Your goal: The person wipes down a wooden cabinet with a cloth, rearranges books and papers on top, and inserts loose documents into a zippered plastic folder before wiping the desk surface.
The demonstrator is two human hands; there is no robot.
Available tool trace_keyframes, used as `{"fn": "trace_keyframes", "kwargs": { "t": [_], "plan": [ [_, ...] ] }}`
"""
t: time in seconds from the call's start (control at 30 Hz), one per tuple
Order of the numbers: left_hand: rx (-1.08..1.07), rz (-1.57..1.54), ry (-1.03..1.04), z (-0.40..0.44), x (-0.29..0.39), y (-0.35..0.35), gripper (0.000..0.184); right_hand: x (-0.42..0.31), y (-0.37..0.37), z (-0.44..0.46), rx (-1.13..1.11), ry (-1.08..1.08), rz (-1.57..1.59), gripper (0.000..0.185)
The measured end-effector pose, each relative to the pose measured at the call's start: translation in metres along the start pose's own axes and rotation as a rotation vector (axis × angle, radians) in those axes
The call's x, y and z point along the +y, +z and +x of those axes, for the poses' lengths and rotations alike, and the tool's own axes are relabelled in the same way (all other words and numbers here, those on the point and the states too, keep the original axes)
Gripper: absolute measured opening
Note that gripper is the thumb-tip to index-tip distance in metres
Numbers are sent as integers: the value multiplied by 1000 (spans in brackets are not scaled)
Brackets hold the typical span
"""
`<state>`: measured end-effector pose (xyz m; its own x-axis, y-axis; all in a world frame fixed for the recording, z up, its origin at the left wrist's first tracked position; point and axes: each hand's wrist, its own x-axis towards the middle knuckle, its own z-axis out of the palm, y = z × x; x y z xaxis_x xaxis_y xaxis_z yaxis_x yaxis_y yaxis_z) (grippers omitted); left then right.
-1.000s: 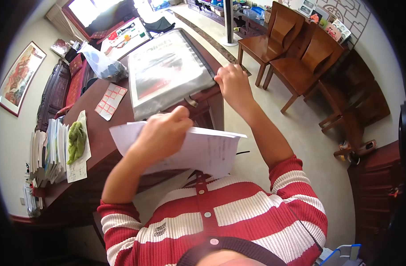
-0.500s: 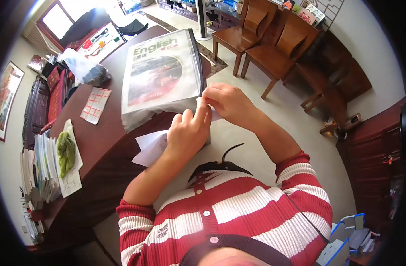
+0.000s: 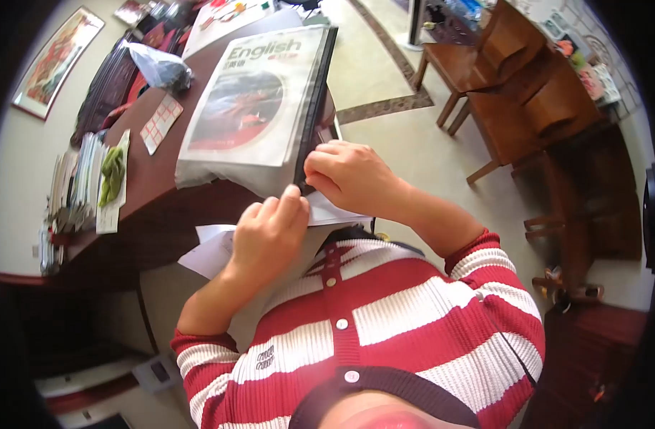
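A clear zip document bag (image 3: pixel 220 171) with a black edge strip lies on the table, its near end at the table's edge. Through the plastic shows a book (image 3: pixel 231 111) with "English" on its cover. My left hand (image 3: pixel 270 232) is closed, thumb and index finger pinching the bag's near right corner. Just above it, my right hand (image 3: pixel 356 171) has its fingers curled in a pinch on the black strip. What lies between the right fingertips is hidden. Loose white paper (image 3: pixel 211 250) sticks out below the bag, near my left hand.
On the dark red table (image 3: pixel 138 171) are a red-and-white label sheet (image 3: pixel 161 125), a plastic bag (image 3: pixel 155 64) with dark contents, a green cloth (image 3: pixel 112 175) and a row of books (image 3: pixel 80 175). Wooden chairs (image 3: pixel 502 121) stand to the right.
My view has turned, so the scene sits differently. My hands, close together before, are now slightly apart, the right one farther up the bag's black edge than the left.
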<state>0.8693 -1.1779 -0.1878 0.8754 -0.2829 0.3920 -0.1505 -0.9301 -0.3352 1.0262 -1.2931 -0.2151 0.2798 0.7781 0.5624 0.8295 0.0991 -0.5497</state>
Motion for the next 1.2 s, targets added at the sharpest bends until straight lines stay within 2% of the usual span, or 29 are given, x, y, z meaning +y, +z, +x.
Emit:
{"fn": "trace_keyframes", "kwargs": {
  "t": [0.13,0.27,0.33,0.4,0.47,0.5,0.53,0.6,0.63,0.67,0.73,0.77,0.8,0.83,0.93,0.97,1.0,1.03,1.1,1.13,1.2],
  "plan": [
    [-106,121,-160,18,12,5,14,15,0,6,8,-112,144,11],
    [-98,200,-203,21,20,13,12,33,-4,15,109,-283,-184,16],
    [-101,226,-251,21,23,7,12,56,-15,30,166,-220,-447,16],
    [-106,244,-290,18,23,0,13,104,-21,62,236,4,-698,14],
    [-115,246,-321,12,27,-5,15,182,-28,100,390,100,-602,13],
    [-135,238,-363,10,31,-5,17,211,-38,116,317,225,-515,17],
    [-125,125,-428,11,36,-7,18,231,-43,121,290,256,-355,22],
    [-82,-85,-550,20,39,-16,21,225,-48,119,444,216,-208,29],
    [-94,-260,-694,26,44,-27,19,213,-50,114,434,246,-21,31],
    [-18,-327,-678,33,41,-37,17,185,-56,98,415,283,167,33],
    [141,-460,-646,44,32,-53,13,155,-68,61,-33,228,779,43],
    [153,-591,-841,49,32,-61,13,132,-71,38,-177,178,1172,53],
    [127,-629,-929,60,26,-67,16,120,-71,22,-232,123,1412,60],
    [204,-523,-853,75,15,-61,14,107,-70,7,-307,82,1651,68],
    [248,-699,-1074,109,-29,-49,22,107,-59,-26,-259,-28,1914,81],
    [234,-785,-1185,123,-45,-48,24,117,-56,-31,-208,1,1871,81],
    [252,-914,-1152,128,-64,-36,24,126,-54,-36,-158,31,1826,82],
    [271,-1045,-1115,130,-77,-24,25,145,-57,-42,-82,122,1645,78],
    [155,-1289,-1169,148,-73,-4,30,135,-71,-38,77,314,1175,59],
    [89,-1412,-1186,156,-69,4,32,138,-74,-41,116,453,1191,54],
    [-105,-1424,-1117,164,-68,16,37,154,-80,-48,207,730,1216,45]
  ]
}}
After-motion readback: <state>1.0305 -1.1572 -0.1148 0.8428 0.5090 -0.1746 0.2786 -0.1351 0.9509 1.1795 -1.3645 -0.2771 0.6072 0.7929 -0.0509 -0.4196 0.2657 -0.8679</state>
